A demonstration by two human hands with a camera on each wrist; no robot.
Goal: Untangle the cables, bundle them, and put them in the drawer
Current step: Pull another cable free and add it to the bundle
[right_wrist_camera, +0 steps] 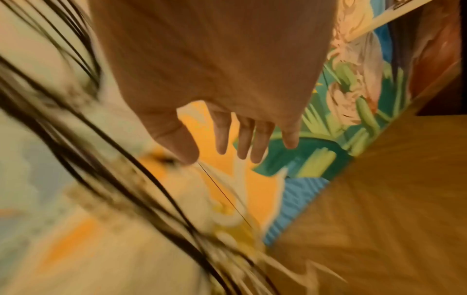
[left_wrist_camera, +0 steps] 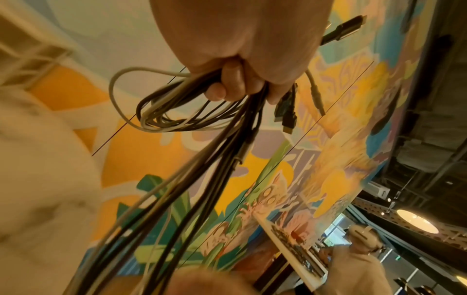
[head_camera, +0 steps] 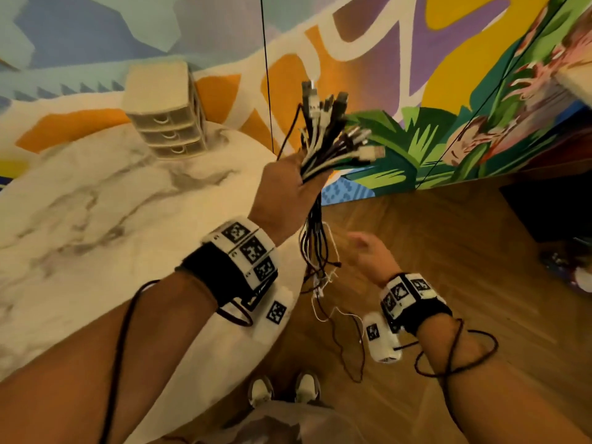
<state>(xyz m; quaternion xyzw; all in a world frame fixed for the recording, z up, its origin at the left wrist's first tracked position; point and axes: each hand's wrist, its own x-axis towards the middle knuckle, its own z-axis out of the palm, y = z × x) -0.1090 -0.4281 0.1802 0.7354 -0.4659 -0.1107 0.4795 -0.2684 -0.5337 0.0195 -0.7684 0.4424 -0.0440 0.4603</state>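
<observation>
My left hand (head_camera: 290, 184) is raised past the table's right edge and grips a thick bunch of black and white cables (head_camera: 326, 139). Their plug ends fan out above the fist, and the long strands (head_camera: 315, 251) hang down below it toward the floor. In the left wrist view my curled fingers (left_wrist_camera: 227, 85) clamp the cables (left_wrist_camera: 192, 171), with a few loops spilling out to the left. My right hand (head_camera: 368, 251) hovers lower, just right of the hanging strands, holding nothing. In the blurred right wrist view its fingers (right_wrist_camera: 246, 139) are spread straight, with the dark strands (right_wrist_camera: 106, 159) passing on the left.
A small beige drawer unit (head_camera: 166, 113) with three shut drawers stands at the far side of the round marble table (head_camera: 96, 203). A colourful mural wall (head_camera: 416, 91) rises behind. Wooden floor (head_camera: 448, 251) lies to the right, and my shoes (head_camera: 285, 389) show below.
</observation>
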